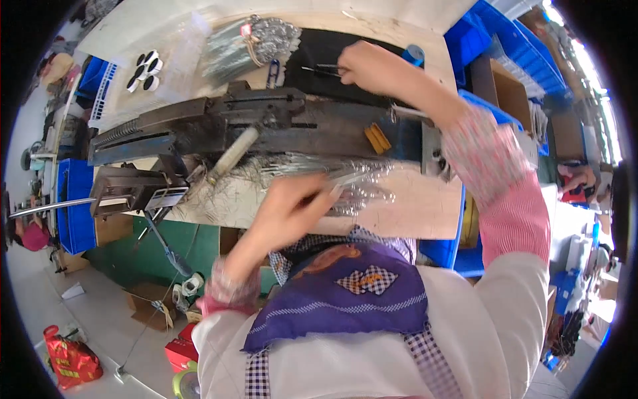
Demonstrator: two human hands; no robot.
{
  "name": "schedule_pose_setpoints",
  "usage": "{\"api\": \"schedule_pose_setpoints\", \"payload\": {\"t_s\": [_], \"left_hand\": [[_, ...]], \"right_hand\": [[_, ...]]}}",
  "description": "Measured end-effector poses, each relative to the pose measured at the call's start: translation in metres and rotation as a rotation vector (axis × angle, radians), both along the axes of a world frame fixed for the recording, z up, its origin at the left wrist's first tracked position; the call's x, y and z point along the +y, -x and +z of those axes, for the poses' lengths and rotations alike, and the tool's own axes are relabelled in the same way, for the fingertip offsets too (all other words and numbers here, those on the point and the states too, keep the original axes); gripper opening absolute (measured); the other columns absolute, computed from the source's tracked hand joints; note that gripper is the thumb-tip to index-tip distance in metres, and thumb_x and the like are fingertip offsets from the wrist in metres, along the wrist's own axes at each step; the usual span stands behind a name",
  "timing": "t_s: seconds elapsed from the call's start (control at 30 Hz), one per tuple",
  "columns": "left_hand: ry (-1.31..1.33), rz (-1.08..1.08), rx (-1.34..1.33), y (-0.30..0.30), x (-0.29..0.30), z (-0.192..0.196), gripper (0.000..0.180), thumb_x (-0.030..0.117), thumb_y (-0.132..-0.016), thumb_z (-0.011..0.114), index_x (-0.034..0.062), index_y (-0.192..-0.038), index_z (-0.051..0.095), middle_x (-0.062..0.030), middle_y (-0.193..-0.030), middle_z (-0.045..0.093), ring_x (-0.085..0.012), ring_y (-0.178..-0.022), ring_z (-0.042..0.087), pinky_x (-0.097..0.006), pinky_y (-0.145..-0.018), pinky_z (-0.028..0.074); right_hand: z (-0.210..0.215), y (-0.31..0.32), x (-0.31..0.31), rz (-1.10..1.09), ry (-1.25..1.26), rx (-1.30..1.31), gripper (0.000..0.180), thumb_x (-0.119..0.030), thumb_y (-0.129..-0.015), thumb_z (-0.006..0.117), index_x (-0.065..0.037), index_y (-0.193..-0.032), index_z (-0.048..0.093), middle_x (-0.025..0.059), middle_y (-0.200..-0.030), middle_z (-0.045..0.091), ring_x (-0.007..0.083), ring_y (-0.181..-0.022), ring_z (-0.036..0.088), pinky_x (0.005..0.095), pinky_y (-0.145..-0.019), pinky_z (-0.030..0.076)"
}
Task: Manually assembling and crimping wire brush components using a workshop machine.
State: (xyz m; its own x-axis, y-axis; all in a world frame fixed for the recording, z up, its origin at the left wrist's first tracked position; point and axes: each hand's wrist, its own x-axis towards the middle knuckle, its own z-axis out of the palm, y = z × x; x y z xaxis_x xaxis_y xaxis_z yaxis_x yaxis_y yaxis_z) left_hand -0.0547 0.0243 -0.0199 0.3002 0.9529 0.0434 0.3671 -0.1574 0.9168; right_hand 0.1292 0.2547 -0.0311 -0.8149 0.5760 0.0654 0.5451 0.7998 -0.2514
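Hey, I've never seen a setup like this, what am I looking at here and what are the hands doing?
This is one picture from a wide fisheye camera worn on a person's head, looking down at their own two bare hands, so straight edges bend near the rim. The person stands at a wooden workbench. Across it lies a long dark metal machine with a pale handle. The left hand pinches thin shiny metal rods from a loose pile of rods at the near edge. The right hand reaches to the far side, its grip on a few thin rods over a black mat. Farther back lie a tied bundle of rods and small black-and-white rolls. Blue bins stand at the right.
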Motion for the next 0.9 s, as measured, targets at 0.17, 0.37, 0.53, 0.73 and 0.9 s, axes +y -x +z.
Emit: {"api": "schedule_pose_setpoints", "payload": {"t_s": [0.17, 0.37, 0.53, 0.73, 0.9], "left_hand": [[0.002, -0.073, -0.059, -0.058, 0.093, -0.026, 0.024, 0.021, -0.082, 0.059, 0.0006, -0.082, 0.071, -0.0203, -0.070, 0.064, -0.0292, -0.063, 0.065, -0.035, -0.062, 0.050], [-0.282, -0.015, 0.462, -0.053, 0.110, -0.013, 0.021, 0.023, -0.083, 0.063, 0.0042, -0.087, 0.071, -0.0156, -0.076, 0.068, -0.0303, -0.074, 0.067, -0.039, -0.067, 0.051], [-0.736, 0.160, 0.868, -0.013, 0.083, 0.014, 0.007, 0.012, -0.075, 0.063, 0.0107, -0.076, 0.070, -0.0042, -0.078, 0.067, -0.0240, -0.077, 0.067, -0.037, -0.062, 0.054], [-0.993, 0.182, 1.009, 0.007, 0.083, 0.027, 0.012, 0.009, -0.072, 0.068, 0.0134, -0.084, 0.069, 0.0044, -0.085, 0.064, -0.0164, -0.087, 0.060, -0.032, -0.070, 0.050], [-1.051, 0.635, 0.343, 0.005, 0.027, -0.015, 0.010, -0.004, -0.080, 0.067, 0.0016, -0.088, 0.066, -0.0116, -0.090, 0.067, -0.0257, -0.078, 0.062, -0.035, -0.072, 0.049]], "right_hand": [[0.031, -0.012, -0.005, -0.045, 0.114, 0.100, 0.027, -0.020, -0.074, 0.073, -0.001, -0.092, 0.067, 0.0143, -0.077, 0.063, 0.0242, -0.072, 0.062, 0.0358, -0.067, 0.049], [0.046, -0.048, -0.074, 0.151, -0.107, 0.293, 0.017, -0.014, -0.078, 0.066, -0.001, -0.084, 0.057, 0.0136, -0.074, 0.056, 0.0321, -0.075, 0.060, 0.0377, -0.068, 0.048], [0.031, -0.021, -0.086, 0.250, -0.187, 0.455, 0.017, -0.012, -0.075, 0.067, -0.002, -0.086, 0.058, 0.0123, -0.077, 0.058, 0.0317, -0.078, 0.061, 0.0386, -0.067, 0.050], [0.031, -0.007, -0.081, 0.132, -0.057, 0.670, 0.010, -0.010, -0.081, 0.065, -0.003, -0.088, 0.064, 0.0153, -0.080, 0.063, 0.0346, -0.077, 0.062, 0.0396, -0.070, 0.051], [0.017, 0.003, -0.071, 0.104, 0.068, 0.655, 0.016, -0.013, -0.083, 0.064, -0.002, -0.094, 0.065, 0.0175, -0.088, 0.065, 0.0372, -0.082, 0.063, 0.0406, -0.073, 0.051]]}}
